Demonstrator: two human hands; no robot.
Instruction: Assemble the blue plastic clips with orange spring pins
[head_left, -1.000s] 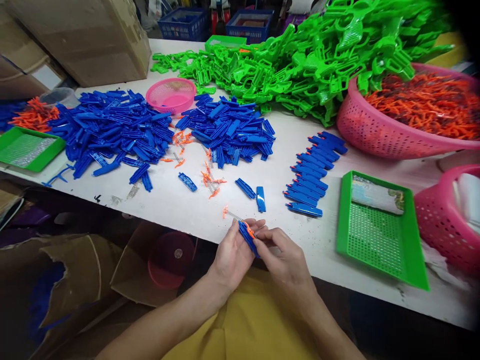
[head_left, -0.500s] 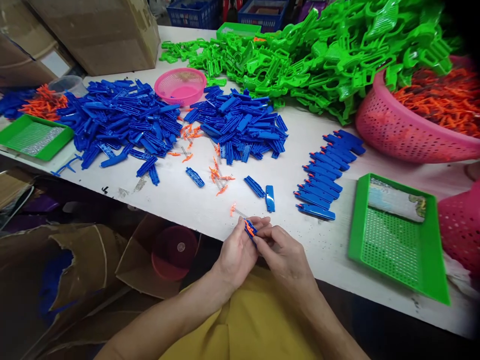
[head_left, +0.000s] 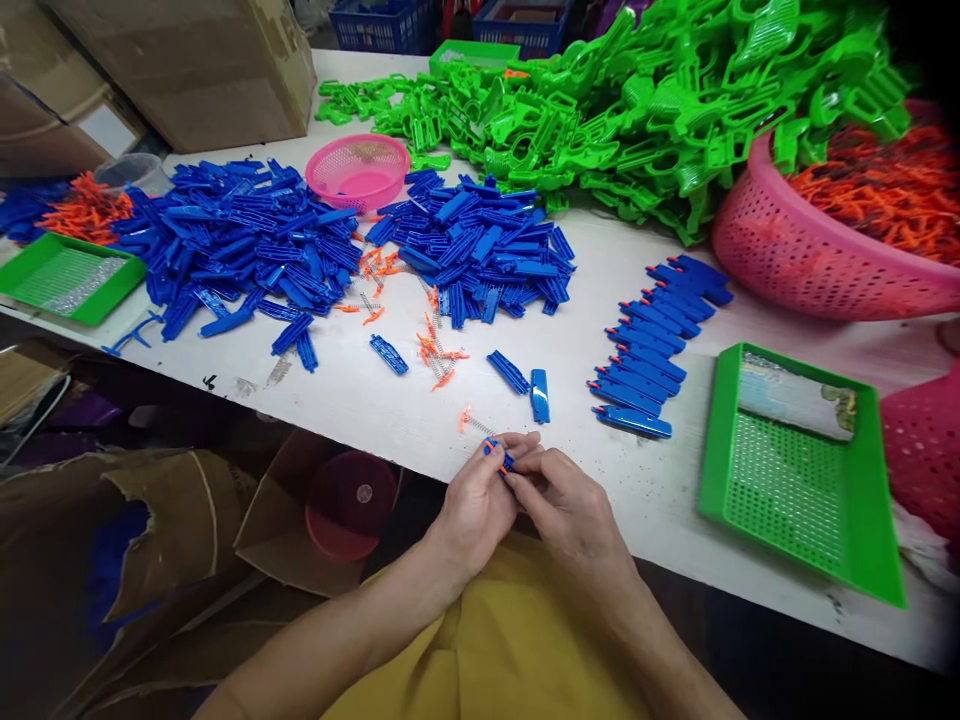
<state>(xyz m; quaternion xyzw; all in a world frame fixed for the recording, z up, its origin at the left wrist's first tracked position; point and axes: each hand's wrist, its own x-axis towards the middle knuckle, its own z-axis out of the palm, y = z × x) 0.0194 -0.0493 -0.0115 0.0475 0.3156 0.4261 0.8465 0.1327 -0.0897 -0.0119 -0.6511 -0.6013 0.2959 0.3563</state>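
Observation:
My left hand [head_left: 474,500] and my right hand [head_left: 568,510] meet at the table's front edge, both closed round one small blue plastic piece [head_left: 501,457] with an orange part in it. Only its tip shows between my fingertips. Just beyond my fingers an orange piece with a spring [head_left: 471,421] lies on the table. Two loose blue pieces [head_left: 525,382] lie a little farther back. A neat row of blue pieces [head_left: 654,335] runs to the right of them.
Two heaps of blue parts [head_left: 247,240] and a small pink basket [head_left: 361,170] fill the middle and left. A green perforated tray [head_left: 795,480] lies at right, a big pink basket of orange parts [head_left: 825,260] behind it, green parts [head_left: 637,100] piled at back. Cardboard boxes [head_left: 180,60] stand far left.
My hands have closed tighter over the blue piece, so less of it shows now. The view has shifted a little; the things on the table have not moved.

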